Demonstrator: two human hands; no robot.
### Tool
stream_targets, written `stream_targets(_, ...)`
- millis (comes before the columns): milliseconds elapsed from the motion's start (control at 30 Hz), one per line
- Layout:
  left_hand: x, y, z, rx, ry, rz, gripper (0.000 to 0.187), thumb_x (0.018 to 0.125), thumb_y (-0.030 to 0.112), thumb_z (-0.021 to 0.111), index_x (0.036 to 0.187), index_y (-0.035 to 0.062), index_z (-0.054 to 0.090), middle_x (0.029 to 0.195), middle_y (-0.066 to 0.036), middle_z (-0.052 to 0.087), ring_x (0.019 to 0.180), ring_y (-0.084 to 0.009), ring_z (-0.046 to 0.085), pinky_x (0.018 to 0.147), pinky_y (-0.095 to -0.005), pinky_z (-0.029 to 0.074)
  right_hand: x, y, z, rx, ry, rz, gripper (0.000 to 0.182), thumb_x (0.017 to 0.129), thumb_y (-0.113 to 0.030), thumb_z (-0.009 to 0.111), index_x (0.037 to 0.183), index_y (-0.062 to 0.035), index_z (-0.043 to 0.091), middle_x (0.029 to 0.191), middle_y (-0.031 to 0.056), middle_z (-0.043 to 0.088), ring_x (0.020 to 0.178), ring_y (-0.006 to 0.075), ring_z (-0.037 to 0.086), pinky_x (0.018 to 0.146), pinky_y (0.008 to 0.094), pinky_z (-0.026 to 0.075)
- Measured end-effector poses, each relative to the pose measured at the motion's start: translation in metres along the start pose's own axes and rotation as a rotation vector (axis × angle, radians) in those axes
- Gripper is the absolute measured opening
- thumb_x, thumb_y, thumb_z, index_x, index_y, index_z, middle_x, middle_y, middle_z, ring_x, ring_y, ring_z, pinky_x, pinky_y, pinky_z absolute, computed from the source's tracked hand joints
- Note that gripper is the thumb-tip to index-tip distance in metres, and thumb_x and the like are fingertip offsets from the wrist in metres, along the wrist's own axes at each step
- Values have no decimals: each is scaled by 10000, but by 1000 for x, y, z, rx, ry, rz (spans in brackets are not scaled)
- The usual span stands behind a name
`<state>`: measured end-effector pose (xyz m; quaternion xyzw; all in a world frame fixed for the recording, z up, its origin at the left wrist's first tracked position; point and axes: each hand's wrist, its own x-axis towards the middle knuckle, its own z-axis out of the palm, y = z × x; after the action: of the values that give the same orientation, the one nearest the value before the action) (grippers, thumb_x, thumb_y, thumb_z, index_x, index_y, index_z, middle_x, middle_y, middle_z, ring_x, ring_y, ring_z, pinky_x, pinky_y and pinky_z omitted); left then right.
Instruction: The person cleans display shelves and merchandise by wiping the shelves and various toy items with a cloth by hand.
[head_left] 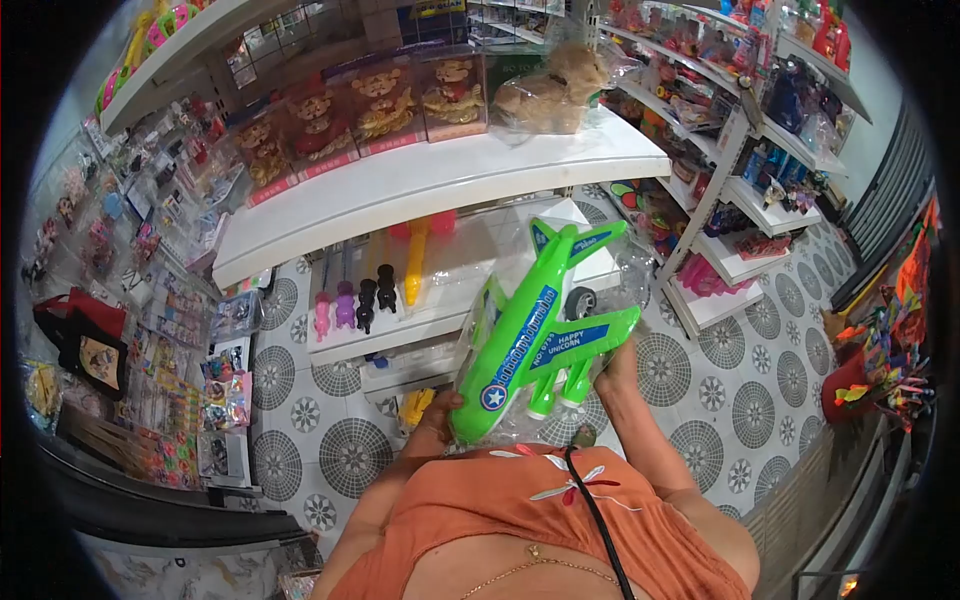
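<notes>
Head view: plane (530,330), green, in clear wrap, mid-view, nose toward 7 o'clock. Left grip (437,416) grasping nose end. Right grip (617,370) at 4 o'clock behind wing, fingers hidden, cannot tell if closed. Shelf (450,168) toward 12 o'clock, bearing boxes (380,102).

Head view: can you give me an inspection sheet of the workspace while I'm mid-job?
Surface: white shelf bears four boxed figurines and a bagged plush toy.
Job's things: green toy airplane, nose toward the person, with clear plastic around it.
Clutter: four small figures on the lower shelf.
Grippers: bare hands; left grips the nose, right behind a wing, fingers hidden.
Cables: black cord down the person's front.
Surroundings: patterned floor, stocked shelves.
</notes>
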<state>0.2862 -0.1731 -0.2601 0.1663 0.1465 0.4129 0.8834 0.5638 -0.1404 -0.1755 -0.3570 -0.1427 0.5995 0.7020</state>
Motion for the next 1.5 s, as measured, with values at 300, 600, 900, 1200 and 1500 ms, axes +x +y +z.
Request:
stream_targets(300,14,-6,8,-41,-19,64,749,625,289,677,1241,-34,399,1163,-189,522,1013,-276,560,839,-351,500,-12,27,16,20,-159,187,257,877,-278,456,964,-56,552,912,85,605,804,205,595,711,364,494)
stream_targets(600,12,-14,-14,-105,18,244,694,664,321,646,1227,-17,424,1161,-170,528,1030,-261,546,851,-351,475,-41,49,-4,-408,-461,189,327,795,-187,583,1076,-23,548,979,86,598,888,178,569,780,308,455)
stream_targets(900,0,-11,-6,-7,136,142,683,671,308,643,1228,-18,420,1147,-167,535,1009,-261,556,837,-351,485,112,12,-60,-107,-163,73,341,867,-271,457,1103,-30,509,1007,108,572,903,247,574,784,390,488)
stream_targets(1200,-2,-10,-4,32,194,123,672,678,296,639,1228,-19,416,1132,-165,542,988,-260,566,823,-352,494,68,25,21,284,-357,97,262,882,-263,466,1039,-61,524,985,94,579,876,238,580,751,379,491)
stream_targets(1500,7,-8,-5,80,282,127,661,685,284,635,1229,-20,412,1118,-162,549,966,-260,575,809,-353,503,-13,86,-38,314,-420,654,277,885,-269,471,1071,-72,524,1022,96,581,914,241,576,792,390,485)
